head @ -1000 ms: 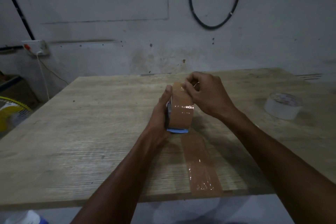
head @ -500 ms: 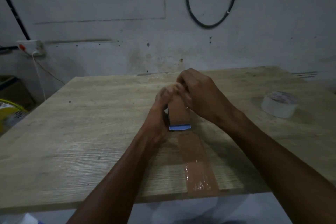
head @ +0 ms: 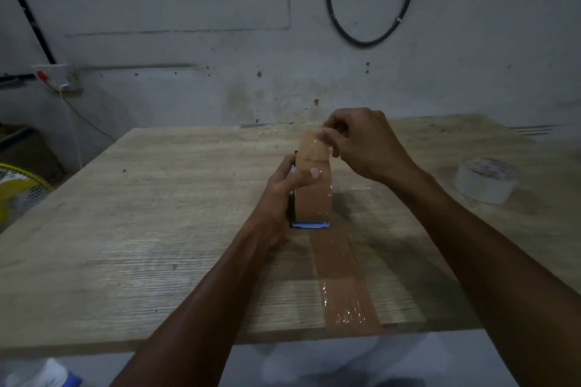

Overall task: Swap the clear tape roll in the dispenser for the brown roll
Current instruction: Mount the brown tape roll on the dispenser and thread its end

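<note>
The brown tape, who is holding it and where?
The left hand grips the brown roll by its side, thumb across its face. The right hand pinches the loose tape end at its top.

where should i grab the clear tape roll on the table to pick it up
The clear tape roll lies flat on the table, hole up, apart from everything else. Probably best to come from above and grip across its curved outer wall, or hook a finger into the core with the thumb outside. Both the left hand and right hand are busy.
</note>
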### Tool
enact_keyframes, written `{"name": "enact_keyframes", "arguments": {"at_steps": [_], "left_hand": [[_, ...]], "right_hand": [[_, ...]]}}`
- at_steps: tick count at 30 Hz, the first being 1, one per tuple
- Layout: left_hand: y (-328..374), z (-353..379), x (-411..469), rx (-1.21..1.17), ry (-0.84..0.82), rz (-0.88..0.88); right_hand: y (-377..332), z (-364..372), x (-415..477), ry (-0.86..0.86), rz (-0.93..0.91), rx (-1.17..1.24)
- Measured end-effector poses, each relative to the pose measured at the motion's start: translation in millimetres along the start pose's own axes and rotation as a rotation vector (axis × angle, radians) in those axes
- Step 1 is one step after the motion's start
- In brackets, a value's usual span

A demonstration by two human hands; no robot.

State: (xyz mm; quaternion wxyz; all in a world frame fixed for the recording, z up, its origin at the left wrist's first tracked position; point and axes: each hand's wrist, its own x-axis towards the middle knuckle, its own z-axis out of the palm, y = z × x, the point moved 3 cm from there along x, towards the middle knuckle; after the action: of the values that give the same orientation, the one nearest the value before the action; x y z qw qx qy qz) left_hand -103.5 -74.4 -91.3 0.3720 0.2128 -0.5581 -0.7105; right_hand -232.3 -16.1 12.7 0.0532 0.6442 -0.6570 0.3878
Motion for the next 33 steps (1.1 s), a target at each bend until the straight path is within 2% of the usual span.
{"name": "enact_keyframes", "arguments": {"at_steps": [2,6,11,14,18,20,27,33], "left_hand": [[1.2,1.5,-1.2,0.023,-0.002,0.022],[1.9,4.2,-3.5,0.024,0.013,0.057],[4.0,7.7,-4.5,-0.005,0.014,0.06],[5.1,8.5,-5.5,-0.002,0.028,0.057],[4.8,6.5,-5.0,0.013,0.033,0.078],[4.6,6.0,-4.1,0.021,0.042,0.086],[5.1,4.6,-2.8,0.017,0.06,0.077],[5.7,6.0,-0.7,0.049,0.043,0.169]], "right_hand": [[5.1,-1.0,1.2,-0.028,0.071,0.062],[18.3,2.8,-4.1,-0.116,0.259,0.444],[22.6,6.3,-12.3,-0.126,0.304,0.653],[26.1,5.5,-16.2,-0.129,0.263,0.668],[19.4,6.6,-23.1,-0.093,0.097,0.388],[13.9,7.3,-23.1,-0.053,0.072,0.372],[11.8,9.8,-15.8,0.047,0.182,0.493],[19.2,16.5,-15.3,0.159,0.295,0.498]]}}
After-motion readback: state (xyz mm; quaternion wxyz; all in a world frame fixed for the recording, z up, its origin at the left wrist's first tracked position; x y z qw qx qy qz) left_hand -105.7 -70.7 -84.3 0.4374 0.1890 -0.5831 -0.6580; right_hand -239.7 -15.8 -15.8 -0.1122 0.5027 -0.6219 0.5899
